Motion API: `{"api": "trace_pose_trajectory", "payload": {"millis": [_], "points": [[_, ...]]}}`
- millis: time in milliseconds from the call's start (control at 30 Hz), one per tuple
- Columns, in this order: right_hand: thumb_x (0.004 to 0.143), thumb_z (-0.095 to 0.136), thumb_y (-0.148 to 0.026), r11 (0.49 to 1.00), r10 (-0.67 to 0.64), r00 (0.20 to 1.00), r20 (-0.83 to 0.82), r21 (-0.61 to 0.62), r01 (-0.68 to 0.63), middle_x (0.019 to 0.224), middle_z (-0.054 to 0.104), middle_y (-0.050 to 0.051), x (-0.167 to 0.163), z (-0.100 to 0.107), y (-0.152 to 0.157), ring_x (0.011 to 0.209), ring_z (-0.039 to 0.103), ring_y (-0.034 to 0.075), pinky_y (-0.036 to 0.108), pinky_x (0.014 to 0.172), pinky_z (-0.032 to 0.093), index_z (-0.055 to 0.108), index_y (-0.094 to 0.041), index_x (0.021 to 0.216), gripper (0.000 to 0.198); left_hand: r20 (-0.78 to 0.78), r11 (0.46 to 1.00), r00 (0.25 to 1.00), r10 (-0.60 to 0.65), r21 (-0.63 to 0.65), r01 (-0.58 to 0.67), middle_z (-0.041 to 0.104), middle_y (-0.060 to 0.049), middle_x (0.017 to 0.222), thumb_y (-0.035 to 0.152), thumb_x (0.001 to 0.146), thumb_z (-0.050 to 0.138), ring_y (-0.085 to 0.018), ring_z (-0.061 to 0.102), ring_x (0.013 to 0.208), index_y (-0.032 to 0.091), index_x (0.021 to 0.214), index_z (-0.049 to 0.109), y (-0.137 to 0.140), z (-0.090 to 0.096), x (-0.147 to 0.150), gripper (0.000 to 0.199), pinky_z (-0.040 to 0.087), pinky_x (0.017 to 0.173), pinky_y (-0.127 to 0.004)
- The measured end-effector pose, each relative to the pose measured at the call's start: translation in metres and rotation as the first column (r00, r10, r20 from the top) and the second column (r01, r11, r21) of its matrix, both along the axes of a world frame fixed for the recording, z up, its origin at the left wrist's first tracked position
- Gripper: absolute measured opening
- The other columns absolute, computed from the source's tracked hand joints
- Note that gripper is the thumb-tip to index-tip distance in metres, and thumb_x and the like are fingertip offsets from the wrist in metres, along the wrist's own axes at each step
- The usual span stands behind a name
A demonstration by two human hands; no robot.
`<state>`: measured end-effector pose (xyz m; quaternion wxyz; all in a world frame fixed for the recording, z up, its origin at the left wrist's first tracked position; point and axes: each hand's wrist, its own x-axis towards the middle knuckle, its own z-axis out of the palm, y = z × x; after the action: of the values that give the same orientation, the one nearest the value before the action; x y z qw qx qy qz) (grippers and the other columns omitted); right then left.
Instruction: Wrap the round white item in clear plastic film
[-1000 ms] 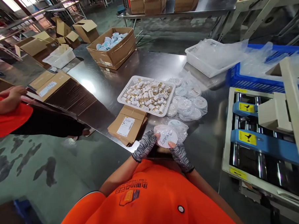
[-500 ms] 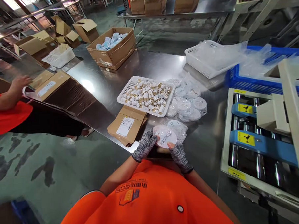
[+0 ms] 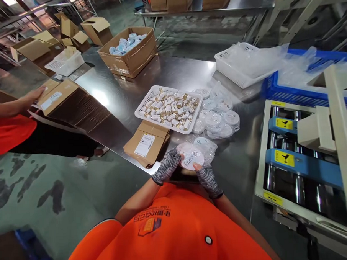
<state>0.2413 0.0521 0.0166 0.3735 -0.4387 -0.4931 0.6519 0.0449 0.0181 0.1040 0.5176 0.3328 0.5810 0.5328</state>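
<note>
While hands (image 3: 189, 171) pinch, disc (image 3: 191, 158) sits between.

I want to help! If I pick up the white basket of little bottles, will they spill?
Probably not if kept level: the white basket has raised walls. The small bottles lie loose, so they would likely roll and rattle. It may feel heavy.

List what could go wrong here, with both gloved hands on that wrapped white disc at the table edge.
1. The round white disc sits in slippery clear wrap, gripped only by the fingertips of the left hand and right hand, so it may slip.
2. It is held close to the steel table edge, so a drop could reach the floor.
3. The flat cartons overhang that edge and could be knocked off.
</note>
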Motion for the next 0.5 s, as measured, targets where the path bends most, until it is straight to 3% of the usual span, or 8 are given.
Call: {"api": "trace_pose_trajectory", "payload": {"millis": [100,300,500], "points": [[0.086,0.094,-0.100,1.000,0.012,1.000,0.021,-0.004,-0.012,0.162,0.087,0.020,0.002,0.010,0.001,0.154,0.083,0.047,0.073,0.152,0.050,0.090,-0.027,0.135,0.089,-0.006,1.000,1.000,-0.011,0.013,0.011,0.096,-0.020,0.133,0.073,0.080,0.102,-0.046,0.087,0.133,0.026,0.098,0.092,-0.001,-0.003,-0.001,0.052,0.063,0.139,-0.067],[0.087,0.089,-0.107,0.997,0.046,0.995,0.093,0.061,-0.051,0.162,0.087,0.022,0.005,0.018,0.003,0.157,0.081,0.050,0.078,0.152,0.047,0.092,-0.025,0.127,0.090,-0.013,0.998,1.000,0.013,0.058,-0.012,0.096,-0.019,0.118,0.073,0.083,0.098,-0.049,0.082,0.147,0.027,0.100,0.096,-0.001,-0.016,-0.001,0.049,0.051,0.151,-0.069],[0.089,0.093,-0.098,0.998,-0.005,0.998,0.069,0.065,0.001,0.161,0.088,0.021,0.003,0.011,-0.001,0.155,0.082,0.049,0.077,0.150,0.050,0.091,-0.026,0.130,0.082,0.109,0.996,0.994,-0.019,0.093,0.009,0.097,-0.017,0.124,0.075,0.099,0.085,-0.045,0.083,0.151,0.024,0.128,0.096,-0.005,-0.028,0.001,0.059,0.055,0.148,-0.068]]}}
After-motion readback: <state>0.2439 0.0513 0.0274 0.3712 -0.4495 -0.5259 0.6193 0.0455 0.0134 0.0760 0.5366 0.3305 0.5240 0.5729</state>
